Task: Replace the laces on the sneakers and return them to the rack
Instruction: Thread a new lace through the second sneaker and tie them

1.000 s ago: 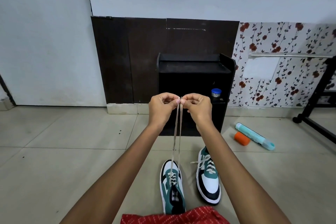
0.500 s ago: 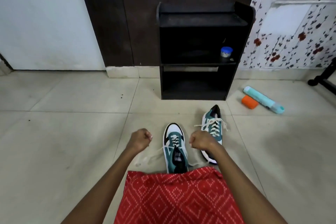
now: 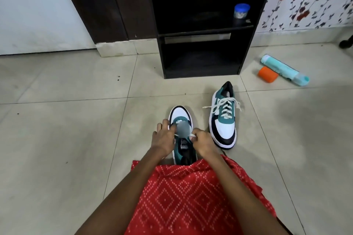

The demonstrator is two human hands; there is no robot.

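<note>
Left hand point(image 3: 163, 139): fingers bent down over the left flank of the near sneaker point(image 3: 180, 113). Thumb and forefinger are closed on the white lace point(image 3: 176, 135) at the eyelets, outer fingers slightly spread.

Near sneaker: on the floor point(image 3: 57, 139) at the person's knees. Long axis runs straight away from the person, white toe toward the rack point(image 3: 162, 53), heel under the red patterned cloth point(image 3: 191, 196). Teal, white, black trim. Lacing between the hands is blurred.

Right hand point(image 3: 203, 143): fingers curled, pinching a loop of the same lace.

Second sneaker point(image 3: 223, 129): just right of the first, not touching it, near the rack's front right corner. Axis almost parallel but reversed, toe toward the person. Same colours, fully laced, ends loose.

Count: two sneakers, one rack. One blue-lidded jar point(image 3: 241, 10) at the right end of the rack's shelf. One orange cylinder point(image 3: 267, 74) just beside one teal bottle point(image 3: 284, 69), both lying on the floor at far right.
</note>
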